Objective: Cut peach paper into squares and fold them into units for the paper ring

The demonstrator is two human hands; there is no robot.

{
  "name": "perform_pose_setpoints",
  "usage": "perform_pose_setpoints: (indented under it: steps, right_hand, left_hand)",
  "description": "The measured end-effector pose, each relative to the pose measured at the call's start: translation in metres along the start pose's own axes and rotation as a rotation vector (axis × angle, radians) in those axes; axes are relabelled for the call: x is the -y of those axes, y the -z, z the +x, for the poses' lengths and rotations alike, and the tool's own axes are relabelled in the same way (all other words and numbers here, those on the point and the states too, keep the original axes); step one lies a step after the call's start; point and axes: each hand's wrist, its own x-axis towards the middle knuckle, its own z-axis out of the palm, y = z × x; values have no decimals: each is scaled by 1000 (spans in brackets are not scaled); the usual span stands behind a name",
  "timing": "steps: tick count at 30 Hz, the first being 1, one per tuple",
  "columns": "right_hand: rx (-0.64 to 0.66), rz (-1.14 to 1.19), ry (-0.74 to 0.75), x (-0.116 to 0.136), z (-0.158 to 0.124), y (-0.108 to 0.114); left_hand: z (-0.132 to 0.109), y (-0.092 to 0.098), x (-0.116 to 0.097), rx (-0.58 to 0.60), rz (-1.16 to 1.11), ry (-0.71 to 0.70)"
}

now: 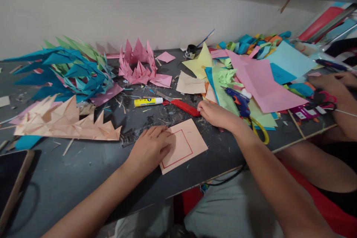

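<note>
A peach paper card (195,137) with a red rectangle outline drawn on it lies near the table's front edge. My left hand (152,147) rests palm down on the card's left part, fingers stretched out and covering some of the outline. Beyond the card is a knife with a red ridged handle (184,107), its grey blade pointing away to the left. My right hand (213,113) is closed at the near end of that handle; its fingertips are partly hidden. A yellow glue stick (147,102) lies left of the blade.
Folded paper pieces in blue and green (78,68), pink (138,65) and peach (64,122) stand left. Coloured sheets (264,78), a blue glue gun (238,100) and yellow-handled scissors (262,134) lie right. A phone (13,178) is front left; another person's arm (340,96) is at right.
</note>
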Motion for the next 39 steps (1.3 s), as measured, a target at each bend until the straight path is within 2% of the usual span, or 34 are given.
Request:
perform_pose_setpoints:
  steps: [4, 9, 14, 19, 25, 33, 39]
  right_hand:
    - [-51, 35, 13, -1, -1, -5]
    - [-197, 260, 23, -2, -10, -5]
    - [-266, 401, 73, -5, -10, -7]
    - [-319, 387, 144, -3, -3, -14]
    - [-296, 413, 172, -4, 3, -18]
    - [-395, 411, 270, -9, 10, -32]
    - [-399, 415, 232, -1, 8, -29]
  left_hand:
    - [-1, 0, 0, 4, 8, 1]
    - [-1, 1, 1, 28, 0, 15]
    - [-2, -1, 3, 19, -21, 0]
    - [-2, -1, 3, 7, -38, -2]
    - [-3, 0, 2, 5, -25, -10]
    - [-2, 1, 3, 0, -20, -13]
    - [-1, 4, 1, 18, -32, -9]
